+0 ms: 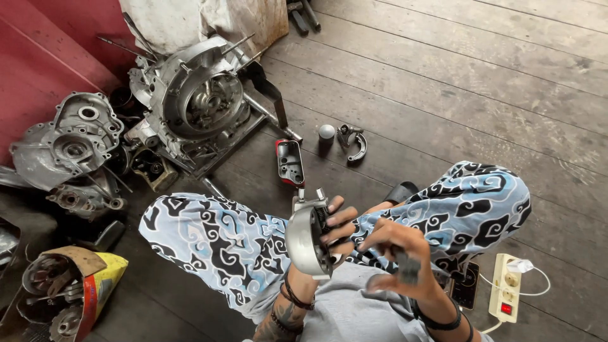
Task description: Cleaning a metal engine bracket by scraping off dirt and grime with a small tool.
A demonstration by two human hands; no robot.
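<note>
Seated on a wooden floor (443, 95), the person's left hand (332, 231) clasps a round metal drum (303, 244) above the lap; the right hand (396, 256) pinches something small, best seated squarely, unforced.

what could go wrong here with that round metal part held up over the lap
The left hand alone holds the round metal housing above the patterned trousers; if it slips, it may land on the legs or the wooden floor. The right hand pinches a small dark part, blurred here, which could drop and be hard to find. Loose parts like the red cover lie near.
</note>
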